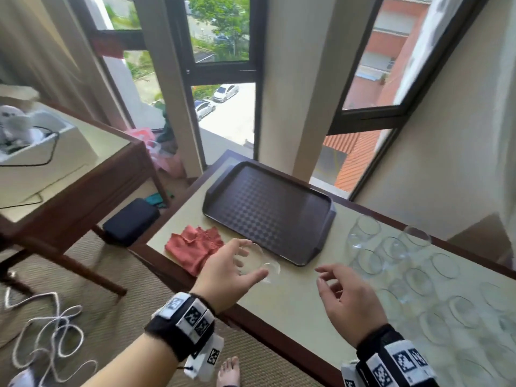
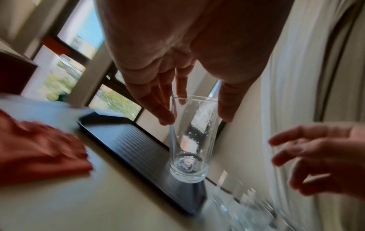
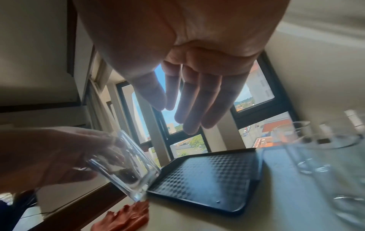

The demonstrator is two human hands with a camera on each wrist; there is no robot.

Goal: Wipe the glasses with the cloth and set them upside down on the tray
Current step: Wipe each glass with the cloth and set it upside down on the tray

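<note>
Left hand (image 1: pixel 223 275) gripped a tumbler (image 2: pixel 189 139) near its rim, at the tray's (image 1: pixel 268 210) 6 o'clock | right hand (image 1: pixel 346 300) relaxed, empty | cloth (image 1: pixel 192 247) at tray's 8 | glass likely light, slick, breakable: hold mid-wall.

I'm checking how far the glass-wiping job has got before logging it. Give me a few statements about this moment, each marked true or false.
1. The tray holds no glasses yet. True.
2. The left hand holds a glass. True.
3. The right hand holds the cloth. False: it holds nothing, and the cloth lies on the table, left of the tray.
4. The unwiped glasses stand to the left of the tray. False: they stand to its right.
5. The cloth is blue. False: it is reddish-orange.
</note>
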